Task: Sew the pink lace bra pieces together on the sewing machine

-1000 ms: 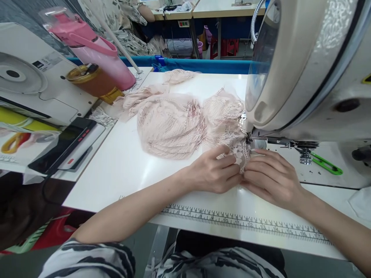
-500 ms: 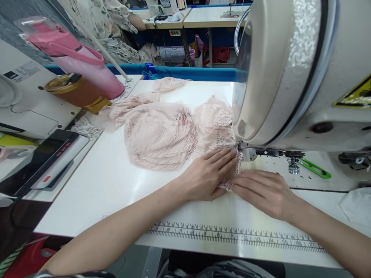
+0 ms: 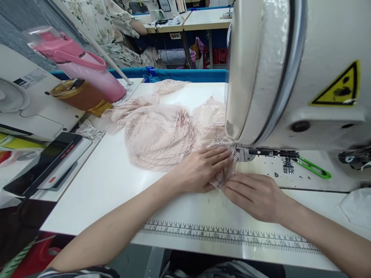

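Pale pink lace fabric [image 3: 159, 137] lies bunched on the white table, its right end under the head of a sewing machine [image 3: 255, 77]. My left hand [image 3: 203, 168] rests flat on the lace just left of the presser foot [image 3: 245, 154], fingers stretched out and lying side by side. The thumb is mostly hidden beneath the palm. Close by on the right, my right hand [image 3: 255, 195] pinches the near edge of the lace between thumb and fingers. A short strip of lace shows between the two hands. The needle itself is hidden.
A printed ruler [image 3: 217, 233] runs along the table's front edge. Green thread snips [image 3: 314, 168] lie on the machine bed. At left stand a pink bottle [image 3: 87, 65], an amber cup [image 3: 84, 94] and a black device [image 3: 43, 162]. Another person's arm [image 3: 138, 27] shows beyond.
Both hands have shifted slightly left, and my left hand a little away from me. More of the lace edge shows between them. The camera view has turned slightly.
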Motion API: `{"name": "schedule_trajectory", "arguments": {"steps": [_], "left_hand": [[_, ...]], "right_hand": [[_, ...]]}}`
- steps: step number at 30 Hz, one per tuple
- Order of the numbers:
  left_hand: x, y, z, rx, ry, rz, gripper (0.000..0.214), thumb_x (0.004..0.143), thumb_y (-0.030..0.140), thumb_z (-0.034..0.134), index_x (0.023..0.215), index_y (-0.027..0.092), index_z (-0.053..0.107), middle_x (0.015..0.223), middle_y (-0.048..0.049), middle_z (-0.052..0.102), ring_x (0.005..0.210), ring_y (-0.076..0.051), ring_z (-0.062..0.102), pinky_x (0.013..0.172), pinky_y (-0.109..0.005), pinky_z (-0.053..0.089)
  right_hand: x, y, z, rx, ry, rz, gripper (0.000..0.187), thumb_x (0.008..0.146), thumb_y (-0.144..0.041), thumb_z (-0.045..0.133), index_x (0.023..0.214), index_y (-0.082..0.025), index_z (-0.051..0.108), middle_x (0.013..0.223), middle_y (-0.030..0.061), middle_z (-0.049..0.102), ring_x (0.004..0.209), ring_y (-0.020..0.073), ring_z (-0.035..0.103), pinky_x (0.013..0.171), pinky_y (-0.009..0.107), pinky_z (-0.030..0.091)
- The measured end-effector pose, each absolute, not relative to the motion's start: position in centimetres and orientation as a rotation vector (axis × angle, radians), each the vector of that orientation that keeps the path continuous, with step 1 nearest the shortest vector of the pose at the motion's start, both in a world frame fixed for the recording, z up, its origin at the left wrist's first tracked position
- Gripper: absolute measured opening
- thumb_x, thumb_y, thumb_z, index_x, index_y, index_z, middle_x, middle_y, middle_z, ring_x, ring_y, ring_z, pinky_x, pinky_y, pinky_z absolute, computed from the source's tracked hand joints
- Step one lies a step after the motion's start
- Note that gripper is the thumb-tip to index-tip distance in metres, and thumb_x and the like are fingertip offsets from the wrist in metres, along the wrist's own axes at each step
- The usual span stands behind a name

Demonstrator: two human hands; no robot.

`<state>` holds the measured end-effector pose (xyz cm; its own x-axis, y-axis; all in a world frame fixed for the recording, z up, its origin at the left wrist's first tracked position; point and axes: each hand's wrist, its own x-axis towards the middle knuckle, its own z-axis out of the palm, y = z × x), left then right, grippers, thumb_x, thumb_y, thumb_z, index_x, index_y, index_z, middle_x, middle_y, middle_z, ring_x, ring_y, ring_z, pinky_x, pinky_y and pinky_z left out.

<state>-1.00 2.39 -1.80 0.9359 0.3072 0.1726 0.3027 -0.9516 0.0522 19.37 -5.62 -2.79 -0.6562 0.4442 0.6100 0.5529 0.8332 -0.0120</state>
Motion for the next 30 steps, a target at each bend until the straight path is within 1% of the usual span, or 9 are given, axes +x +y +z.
{"name": "schedule_trajectory", "arguments": {"steps": [6,11,16,20,25,30], "left_hand": [[-0.9,2.2,-1.8,3.090,0.521,0.267,0.058,0.082,0.027,0.053,0.136,0.007,0.046,0.142,-0.0134,0.047,0.134,-0.024,0.042,0.112,-0.040,0.036],[-0.6,1.9,-2.1,3.121,0.557,0.284,0.059,0.080,0.029,0.055,0.134,0.006,0.048,0.141,-0.0151,0.048,0.133,-0.026,0.044,0.111,-0.041,0.037],[-0.2,1.5,-2.4,3.150,0.589,0.328,0.056,0.084,0.033,0.052,0.132,0.004,0.051,0.138,-0.0165,0.051,0.129,-0.028,0.048,0.109,-0.041,0.038],[0.0,1.3,-2.5,3.161,0.625,0.336,0.054,0.087,0.036,0.049,0.131,0.004,0.051,0.136,-0.0173,0.052,0.129,-0.028,0.047,0.109,-0.041,0.037],[0.2,1.1,-2.4,3.176,0.640,0.343,0.057,0.089,0.043,0.045,0.131,0.005,0.052,0.134,-0.0173,0.054,0.128,-0.029,0.048,0.108,-0.041,0.037],[0.3,1.0,-2.3,3.173,0.676,0.343,0.055,0.092,0.044,0.040,0.131,0.007,0.053,0.133,-0.0159,0.056,0.127,-0.028,0.049,0.107,-0.041,0.036]], "right_hand": [[19.4,-5.5,-2.8,-0.746,-2.373,-0.241,0.012,0.082,-0.004,0.059,0.084,-0.012,0.068,0.083,0.0008,0.072,0.078,0.0144,0.066,0.074,0.029,0.057],[19.7,-5.5,-2.5,-0.767,-2.362,-0.244,0.012,0.083,-0.004,0.059,0.083,-0.012,0.068,0.082,0.0018,0.072,0.076,0.0148,0.066,0.074,0.030,0.057],[20.0,-5.4,-2.2,-0.785,-2.364,-0.248,0.017,0.084,-0.001,0.054,0.083,-0.012,0.068,0.082,0.0025,0.072,0.076,0.0151,0.065,0.076,0.031,0.057],[20.3,-5.3,-2.0,-0.813,-2.400,-0.243,0.020,0.085,0.000,0.051,0.083,-0.012,0.067,0.083,0.0035,0.071,0.077,0.0146,0.065,0.078,0.031,0.056],[21.0,-5.5,-2.4,-0.870,-2.441,-0.259,0.021,0.084,0.002,0.051,0.083,-0.014,0.065,0.081,0.0020,0.069,0.078,0.0134,0.064,0.083,0.031,0.055],[21.5,-5.6,-2.9,-0.974,-2.457,-0.280,0.021,0.083,0.001,0.052,0.089,-0.016,0.063,0.084,0.0006,0.069,0.082,0.0128,0.064,0.082,0.028,0.054]]}}
